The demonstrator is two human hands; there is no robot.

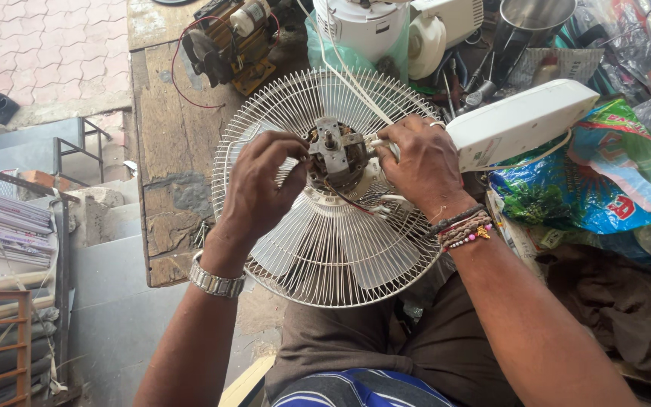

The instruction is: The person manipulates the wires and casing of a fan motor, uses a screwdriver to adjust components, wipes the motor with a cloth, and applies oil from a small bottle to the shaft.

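Both hands steady the fan motor [334, 154] above the grille [325, 249]: left hand [259, 188] fingertips pinch its edge, right hand [420, 162] fingers curl closed round its side.

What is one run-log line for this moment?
left hand: on motor | right hand: grips motor side | fan guard: on lap | workbench: behind

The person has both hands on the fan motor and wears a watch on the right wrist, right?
Not quite. The head view shows the watch on the left wrist; the right wrist has bead bracelets. Both the left hand and right hand are at the motor.
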